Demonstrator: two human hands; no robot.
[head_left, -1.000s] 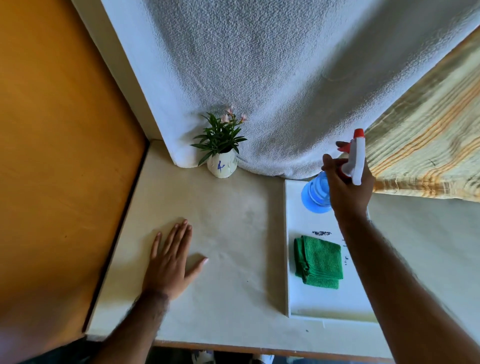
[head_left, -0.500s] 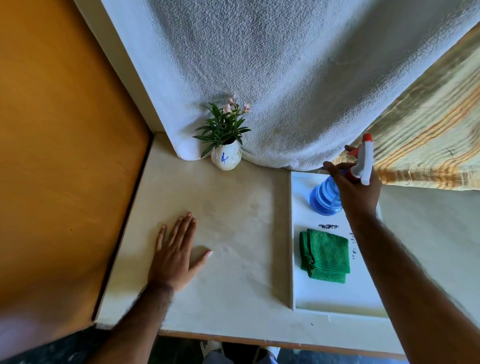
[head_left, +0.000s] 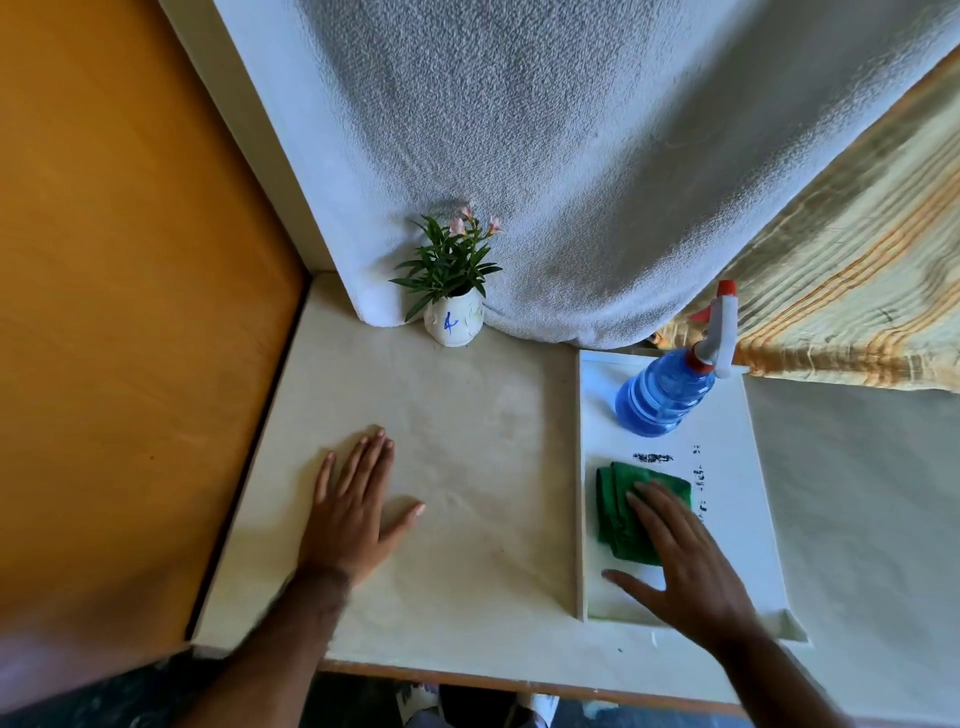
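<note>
A white tray (head_left: 753, 452) lies on the right side of the pale table (head_left: 467, 441). At its far end a blue spray bottle (head_left: 665, 395) with a white and red trigger head stands by itself. A folded green cloth (head_left: 613, 509) lies in the tray's middle, beside some dark marks (head_left: 653, 458). My right hand (head_left: 680, 561) lies over the cloth with straight, spread fingers that cover its right part. On the bare table to the left, my left hand (head_left: 353, 514) rests flat, fingers straight.
A small white pot with a green flowering plant (head_left: 452, 291) stands at the back of the table against a hanging white towel (head_left: 571, 156). An orange wooden panel (head_left: 119, 312) borders the table's left edge. A striped yellow fabric (head_left: 852, 291) hangs at the back right.
My right hand let go of the spray bottle, which now stands on the tray, and moved back toward me onto the green cloth. My left hand stayed flat on the table.
</note>
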